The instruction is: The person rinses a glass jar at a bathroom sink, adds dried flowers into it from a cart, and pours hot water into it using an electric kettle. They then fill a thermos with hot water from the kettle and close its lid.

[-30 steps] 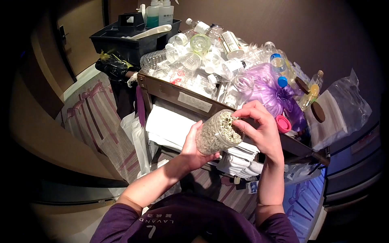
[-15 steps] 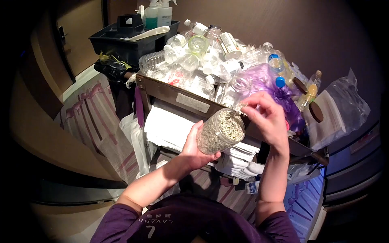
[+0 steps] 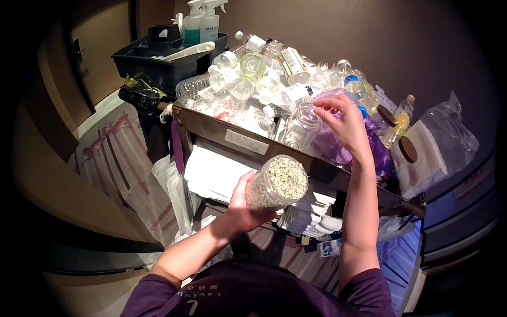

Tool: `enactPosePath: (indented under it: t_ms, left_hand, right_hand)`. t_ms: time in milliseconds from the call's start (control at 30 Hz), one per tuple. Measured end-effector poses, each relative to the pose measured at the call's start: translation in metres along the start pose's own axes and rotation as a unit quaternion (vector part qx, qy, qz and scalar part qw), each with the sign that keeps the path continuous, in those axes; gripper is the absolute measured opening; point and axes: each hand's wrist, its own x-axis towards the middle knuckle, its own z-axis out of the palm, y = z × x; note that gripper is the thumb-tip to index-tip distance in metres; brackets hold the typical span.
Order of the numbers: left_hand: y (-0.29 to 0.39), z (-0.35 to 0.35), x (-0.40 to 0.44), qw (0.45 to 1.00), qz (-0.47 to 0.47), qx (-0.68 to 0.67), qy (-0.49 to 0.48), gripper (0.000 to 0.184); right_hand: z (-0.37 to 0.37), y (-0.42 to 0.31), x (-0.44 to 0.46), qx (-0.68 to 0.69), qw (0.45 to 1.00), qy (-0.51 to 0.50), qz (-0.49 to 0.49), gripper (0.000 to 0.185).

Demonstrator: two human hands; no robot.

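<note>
My left hand (image 3: 242,208) is wrapped round the side of a clear jar (image 3: 264,193), tilted and filled to near its mouth with pale greenish-tan dried bits (image 3: 288,178). The jar has no lid on it. Over the cart's top, my right hand (image 3: 344,120) has thumb and fingers drawn together in a pinch. What lies between its fingertips, if anything, is too small to make out. Just below those fingertips lies a clear empty-looking container (image 3: 309,117), among the bottles and close to a purple plastic bag (image 3: 330,142).
The cart (image 3: 211,122) is heaped with plastic bottles (image 3: 232,95) and a can (image 3: 293,63). A black caddy (image 3: 142,61) with spray bottles (image 3: 209,24) stands left. Folded white linens (image 3: 211,169) fill the shelf. A plastic sleeve of white sheets (image 3: 430,142) hangs right.
My right hand has moved up and away from the jar's mouth to the container on the cart. My left hand has lowered the jar slightly leftward, still holding it.
</note>
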Motion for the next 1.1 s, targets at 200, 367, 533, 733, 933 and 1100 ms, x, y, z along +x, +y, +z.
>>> enactPosePath:
  t_ms: [200,367,533,733,933,1100]
  left_hand:
    - [0.005,0.003,-0.013,0.989,0.064,0.11,-0.074,0.054]
    - [0.009,-0.032,-0.007,0.966,-0.09,-0.166,-0.179,0.073]
    - [0.001,-0.021,-0.012,0.996,-0.071,0.003,0.059,0.067]
    - [-0.008,-0.027,0.004,0.984,-0.106,-0.016,0.14,0.069]
    - [-0.014,-0.032,0.022,0.984,-0.117,-0.016,0.131,0.067]
    - [-0.016,-0.034,0.029,0.987,-0.124,-0.013,0.104,0.068]
  right_hand:
    - [-0.008,-0.012,-0.009,-0.023,0.997,0.069,-0.014,0.015]
    - [-0.024,-0.035,-0.056,0.105,0.988,0.085,0.072,0.009]
    - [0.003,-0.047,-0.114,0.235,0.965,-0.119,-0.015,0.026]
    - [0.023,-0.04,-0.123,0.117,0.982,-0.143,-0.031,0.034]
    - [0.024,-0.025,-0.114,0.117,0.982,-0.143,-0.029,0.028]
    - [0.023,-0.014,-0.109,0.106,0.986,-0.129,-0.025,0.024]
